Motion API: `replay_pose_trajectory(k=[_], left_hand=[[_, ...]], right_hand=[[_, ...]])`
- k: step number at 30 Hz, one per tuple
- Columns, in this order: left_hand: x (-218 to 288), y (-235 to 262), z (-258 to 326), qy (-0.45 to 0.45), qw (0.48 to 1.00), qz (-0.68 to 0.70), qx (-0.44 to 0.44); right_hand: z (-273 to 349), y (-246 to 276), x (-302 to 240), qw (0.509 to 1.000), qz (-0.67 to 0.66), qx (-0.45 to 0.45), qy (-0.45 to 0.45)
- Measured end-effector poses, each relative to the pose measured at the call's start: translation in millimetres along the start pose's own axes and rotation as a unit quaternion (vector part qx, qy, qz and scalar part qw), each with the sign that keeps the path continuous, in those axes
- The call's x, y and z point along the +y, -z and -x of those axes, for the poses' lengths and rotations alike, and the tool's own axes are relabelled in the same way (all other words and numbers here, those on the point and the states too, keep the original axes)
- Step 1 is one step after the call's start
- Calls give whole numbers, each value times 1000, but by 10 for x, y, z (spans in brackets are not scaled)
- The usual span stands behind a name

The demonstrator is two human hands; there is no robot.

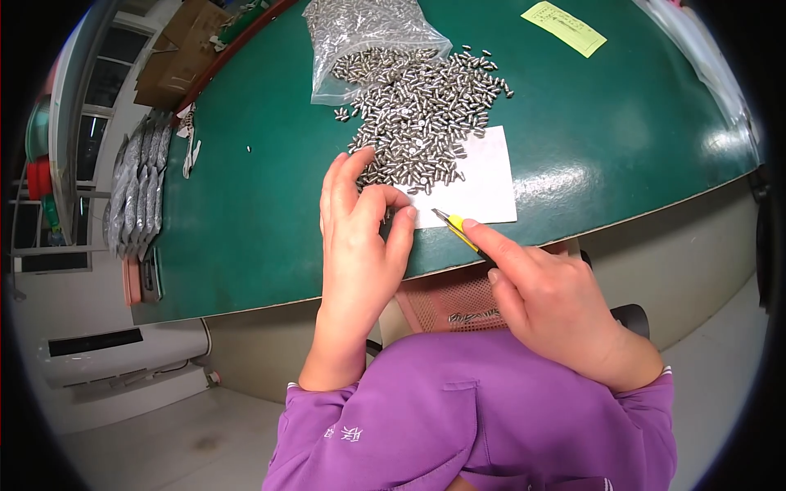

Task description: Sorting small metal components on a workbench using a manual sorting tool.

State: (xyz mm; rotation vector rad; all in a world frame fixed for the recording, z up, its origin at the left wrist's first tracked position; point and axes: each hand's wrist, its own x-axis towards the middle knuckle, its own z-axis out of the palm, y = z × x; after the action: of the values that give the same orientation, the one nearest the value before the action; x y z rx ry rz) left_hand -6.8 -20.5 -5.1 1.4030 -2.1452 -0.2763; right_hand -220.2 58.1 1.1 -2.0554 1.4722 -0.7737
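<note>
Left hand: the left hand (pixel 356 245) is at the near left edge of the heap, thumb and forefinger curled with their tips close together; whether these fingers pinch a piece cannot be told.
Right hand: the right hand (pixel 557 295) has its fingers clamped on a slim yellow-and-black tool (pixel 460 230), its metal tip pointing over the white sheet toward the left hand.
Metal pieces: small silvery metal pieces (pixel 417 123) lie heaped in the middle of the bench (pixel 606 139), spilling from the mouth of a clear plastic bag (pixel 368 29).
In the way: the heap covers the upper part of the white sheet (pixel 487 184), and the left hand hides its left side.
Far right: a yellow note (pixel 565 29) lies flat; clear plastic (pixel 704 57) runs along the edge.
Left side: filled bags (pixel 139 188) stand in a row beside the bench, near a cardboard box (pixel 180 53).
Below the edge: a pink basket (pixel 426 303) holds more pieces, partly hidden by the purple top (pixel 393 417).
</note>
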Motion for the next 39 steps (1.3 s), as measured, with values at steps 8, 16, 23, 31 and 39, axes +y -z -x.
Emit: replay_pose_trajectory(k=[8,16,23,31,39], left_hand=[[14,53,84,22,999,7,23],[32,-7,53,10,1000,12,5],[27,0,56,-24,999,20,3],[9,-23,56,-32,999,26,3],[5,-4,44,-44,998,43,1]], right_hand=[[-15,-21,-7,1000,0,0,4],[-9,-46,-28,999,39,-9,-3],[-1,-70,-56,998,57,-11,6],[-19,-120,6,997,50,24,52],[-117,79,-115,996,48,-69,6]])
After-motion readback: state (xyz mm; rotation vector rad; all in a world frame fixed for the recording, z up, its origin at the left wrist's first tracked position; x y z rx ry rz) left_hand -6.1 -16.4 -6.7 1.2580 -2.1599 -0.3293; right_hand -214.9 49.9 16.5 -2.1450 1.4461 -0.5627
